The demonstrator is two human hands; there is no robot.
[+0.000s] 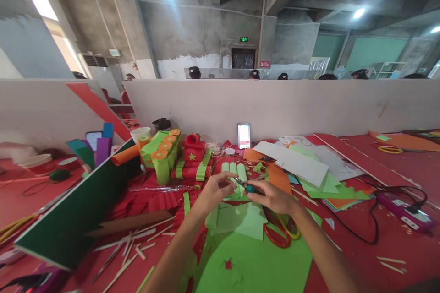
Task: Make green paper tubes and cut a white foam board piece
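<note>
My right hand grips a small dark tool with a teal section and a metallic front end; its exact kind is unclear. The metal end points left, toward the fingertips of my left hand. Those fingers are curled in by the tip, and whatever they pinch is too small to make out. Just behind both hands lie light green paper rolls, side by side. Below my hands is a pale green paper sheet on a larger bright green sheet. Scissors with red and yellow handles lie beneath my right wrist.
Green rolls with orange star discs and red rolls stand back left. A dark green board leans at left near wooden sticks. A phone stands upright behind. Right are a white board and a purple power strip.
</note>
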